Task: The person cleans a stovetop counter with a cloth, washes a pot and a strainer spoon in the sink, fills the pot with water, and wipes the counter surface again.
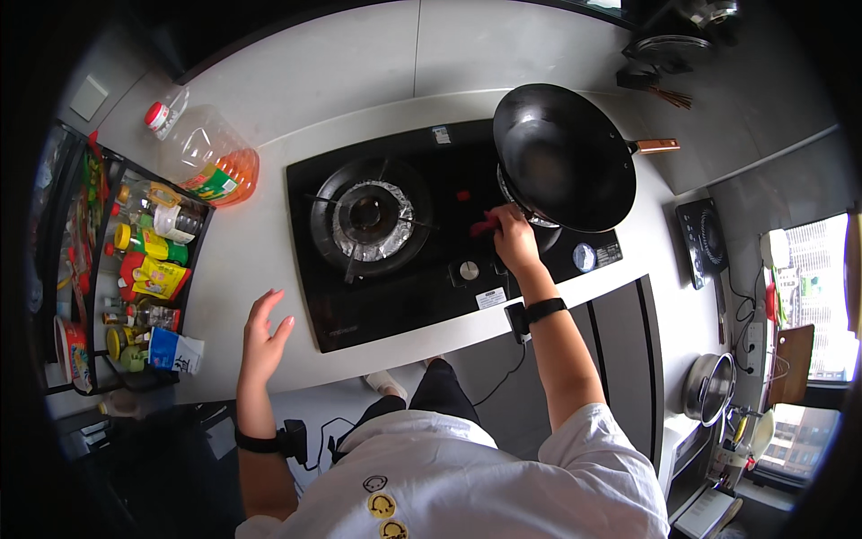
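My right hand [516,240] grips a small dark-red cloth [483,225] above the black glass gas stove [431,296], close to the near edge of the wok [559,162]. The black wok stands over the right burner, tilted, with its wooden handle [656,146] pointing right; it hides most of that burner. Whether the hand touches the wok I cannot tell. My left hand [264,337] holds nothing, its fingers apart over the white counter left of the stove. Foil lines the left burner [372,219]. A silver control knob [469,270] is below my right hand.
At left are a large oil bottle [209,158] with a red cap and a black rack [202,229] of seasonings. On the right counter are a portable cooktop [702,239] and a steel pot [708,391]. A wire [505,377] hangs from my right wrist band.
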### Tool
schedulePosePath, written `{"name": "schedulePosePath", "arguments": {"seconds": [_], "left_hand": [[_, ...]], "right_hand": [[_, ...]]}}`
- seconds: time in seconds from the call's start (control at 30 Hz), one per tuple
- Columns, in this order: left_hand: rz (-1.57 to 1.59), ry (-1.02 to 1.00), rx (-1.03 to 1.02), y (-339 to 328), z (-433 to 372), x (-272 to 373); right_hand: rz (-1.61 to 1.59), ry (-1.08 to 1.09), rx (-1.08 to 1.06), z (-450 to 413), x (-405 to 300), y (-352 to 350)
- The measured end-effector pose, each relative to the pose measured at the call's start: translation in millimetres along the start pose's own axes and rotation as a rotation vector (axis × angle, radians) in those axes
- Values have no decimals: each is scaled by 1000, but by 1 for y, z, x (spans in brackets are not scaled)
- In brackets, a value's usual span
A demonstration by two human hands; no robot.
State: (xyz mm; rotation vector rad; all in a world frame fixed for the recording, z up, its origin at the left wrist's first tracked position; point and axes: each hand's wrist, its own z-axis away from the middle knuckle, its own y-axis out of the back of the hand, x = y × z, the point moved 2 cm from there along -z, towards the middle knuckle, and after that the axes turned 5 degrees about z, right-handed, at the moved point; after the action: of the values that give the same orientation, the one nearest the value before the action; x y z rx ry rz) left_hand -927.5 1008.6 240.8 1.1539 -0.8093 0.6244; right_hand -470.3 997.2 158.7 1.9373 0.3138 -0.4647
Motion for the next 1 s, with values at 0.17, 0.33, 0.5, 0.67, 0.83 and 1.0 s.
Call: {"name": "schedulePosePath", "arguments": {"seconds": [0.17,0.33,0.5,0.67,0.83,1.0], "left_hand": [[21,-13,30,-10,-10,16],[24,13,69,-14,-12,14],[28,6,70,-19,-11,14],[13,3,120,-5,-5,15],[14,-9,129,4,-2,10],[33,2,113,5,6,2]], "right_hand": [[737,-76,-292,-1,9,-21],[654,-120,-507,-10,-2,-30],[304,3,-389,-4,-31,-56],[218,134,-512,24,-80,-61],[205,300,-515,54,-119,-75],[61,173,-162,73,-143,-89]]}}
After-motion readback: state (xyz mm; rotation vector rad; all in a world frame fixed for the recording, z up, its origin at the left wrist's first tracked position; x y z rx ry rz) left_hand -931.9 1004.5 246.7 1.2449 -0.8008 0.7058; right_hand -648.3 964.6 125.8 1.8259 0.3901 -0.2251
